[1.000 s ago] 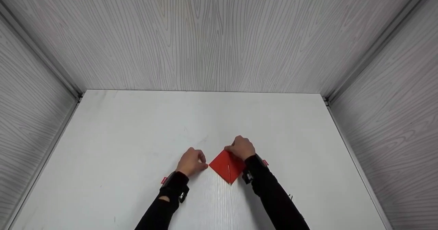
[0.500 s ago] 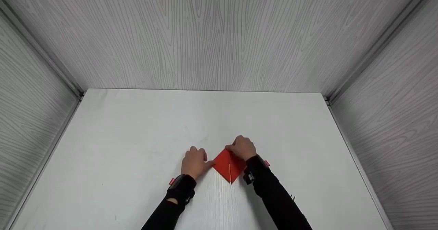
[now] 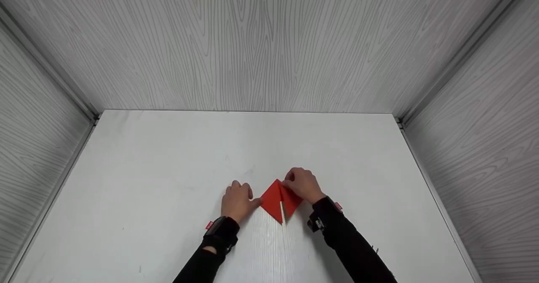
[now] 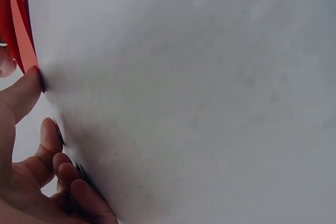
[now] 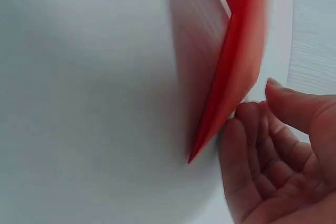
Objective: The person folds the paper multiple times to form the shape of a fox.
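A folded red paper [image 3: 270, 199] lies as a diamond on the white table, a pale slit running up from its near corner. In the head view my left hand [image 3: 237, 201] has its thumb on the paper's left corner, the other fingers resting on the tabletop. The left wrist view shows that thumb pressing the corner of the paper [image 4: 22, 35]. My right hand [image 3: 304, 185] is at the upper right edge. In the right wrist view its fingertips [image 5: 234, 129] are right at the edge of the raised paper [image 5: 239, 72], with the thumb apart from them.
The white table [image 3: 168, 156] is bounded by a grey wood-grain panel [image 3: 252, 43] at the back and similar panels on both sides. Black bands with small devices sit on both wrists.
My left hand has moved right and put its thumb on the paper's left corner. My right hand has shifted slightly right, and the slit in the paper has widened.
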Tool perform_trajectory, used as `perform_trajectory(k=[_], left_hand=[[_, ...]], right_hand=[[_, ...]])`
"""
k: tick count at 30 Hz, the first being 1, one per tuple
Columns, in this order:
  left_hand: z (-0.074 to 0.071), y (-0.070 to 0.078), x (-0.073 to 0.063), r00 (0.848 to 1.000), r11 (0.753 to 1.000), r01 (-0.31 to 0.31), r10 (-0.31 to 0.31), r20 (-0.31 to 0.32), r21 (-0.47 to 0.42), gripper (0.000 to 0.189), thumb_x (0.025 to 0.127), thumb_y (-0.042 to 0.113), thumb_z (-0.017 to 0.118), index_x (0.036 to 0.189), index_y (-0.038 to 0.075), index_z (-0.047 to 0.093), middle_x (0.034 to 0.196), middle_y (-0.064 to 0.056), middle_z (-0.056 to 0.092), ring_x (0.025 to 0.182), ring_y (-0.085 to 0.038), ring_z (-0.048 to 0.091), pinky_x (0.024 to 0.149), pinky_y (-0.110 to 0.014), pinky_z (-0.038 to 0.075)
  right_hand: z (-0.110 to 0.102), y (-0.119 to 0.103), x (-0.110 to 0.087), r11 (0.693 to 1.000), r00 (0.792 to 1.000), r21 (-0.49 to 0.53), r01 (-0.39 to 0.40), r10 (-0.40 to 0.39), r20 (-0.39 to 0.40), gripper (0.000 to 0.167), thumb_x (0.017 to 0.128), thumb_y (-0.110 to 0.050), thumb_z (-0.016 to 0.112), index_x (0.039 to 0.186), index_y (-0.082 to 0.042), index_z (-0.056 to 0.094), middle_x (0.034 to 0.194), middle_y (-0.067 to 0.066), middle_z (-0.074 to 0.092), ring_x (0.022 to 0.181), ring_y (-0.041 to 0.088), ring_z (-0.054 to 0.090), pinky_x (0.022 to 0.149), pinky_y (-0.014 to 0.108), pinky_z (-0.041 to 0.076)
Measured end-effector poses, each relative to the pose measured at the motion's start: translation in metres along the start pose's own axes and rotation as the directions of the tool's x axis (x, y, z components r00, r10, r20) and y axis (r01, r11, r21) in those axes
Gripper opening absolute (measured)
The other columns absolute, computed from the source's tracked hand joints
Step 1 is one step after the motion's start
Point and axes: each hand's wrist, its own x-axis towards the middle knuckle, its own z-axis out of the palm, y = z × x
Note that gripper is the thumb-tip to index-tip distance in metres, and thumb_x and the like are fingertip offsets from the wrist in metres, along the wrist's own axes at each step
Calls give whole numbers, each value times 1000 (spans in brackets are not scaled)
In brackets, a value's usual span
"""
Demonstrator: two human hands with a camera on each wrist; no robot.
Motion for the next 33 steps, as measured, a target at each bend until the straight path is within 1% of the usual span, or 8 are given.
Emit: perform_trajectory(k=[5, 9, 12, 16, 23, 28, 31, 33], left_hand=[[-1, 1, 0, 1000, 1000, -2, 2, -6, 2, 32, 87, 29, 82, 82, 9, 58, 84, -7, 45, 83, -25, 48, 71, -39, 43], [-1, 1, -1, 1000, 1000, -4, 4, -8, 9, 32, 86, 30, 82, 82, 9, 58, 84, -7, 45, 82, -24, 48, 70, -39, 43], [0, 1, 0, 1000, 1000, -8, 8, -5, 7, 33, 86, 31, 82, 83, 9, 58, 84, -7, 45, 82, -24, 48, 70, -39, 44], [-1, 1, -1, 1000, 1000, -10, 10, -4, 5, 34, 85, 31, 83, 83, 9, 58, 85, -8, 46, 83, -25, 49, 71, -40, 45], [-1, 2, -3, 1000, 1000, 8, -8, 7, -5, 33, 85, 31, 82, 84, 9, 58, 86, -8, 46, 84, -25, 49, 72, -40, 45], [-4, 3, -3, 999, 1000, 22, -22, 28, 4, 31, 85, 29, 82, 86, 8, 59, 87, -8, 48, 84, -25, 50, 73, -40, 47], [-6, 4, -3, 999, 1000, 19, -19, 34, 0, 29, 87, 27, 81, 90, 6, 61, 88, -9, 51, 85, -26, 52, 76, -42, 48], [-8, 4, -4, 999, 1000, 11, -11, 35, -11, 30, 87, 28, 81, 94, 5, 63, 89, -9, 53, 86, -26, 53, 78, -42, 50]], right_hand=[[-5, -7, -10, 994, 999, -105, 28, -26, 28, 16, 90, -14, 79, 96, -1, 72, 86, 7, 68, 77, 21, 61, 72, 38, 55], [-4, -14, -14, 987, 997, -162, 11, 1, 72, 19, 90, -16, 80, 96, 0, 71, 83, 8, 67, 75, 20, 60, 70, 38, 55], [-4, -17, -15, 984, 996, -178, -16, 32, 88, 19, 90, -16, 80, 95, 0, 72, 80, 7, 66, 73, 19, 60, 68, 36, 54], [-5, -15, -14, 986, 994, -162, -30, 47, 103, 19, 89, -17, 81, 92, -1, 73, 78, 5, 66, 71, 17, 59, 65, 33, 52], [-3, -6, -15, 993, 993, -118, -7, 21, 115, 19, 87, -16, 82, 89, -2, 69, 79, 3, 61, 73, 17, 55, 64, 32, 49], [-3, -1, -14, 999, 993, -42, -10, 15, 120, 15, 91, -12, 77, 94, -6, 63, 84, 4, 61, 76, 17, 54, 68, 32, 48], [-6, 2, -13, 1000, 993, -2, 0, 0, 121, 11, 93, -9, 74, 98, -5, 66, 89, 5, 63, 79, 18, 56, 71, 33, 50], [-10, 4, -13, 999, 991, 35, 0, -4, 135, 11, 94, -8, 72, 103, -4, 69, 92, 6, 65, 82, 18, 57, 73, 33, 51]])
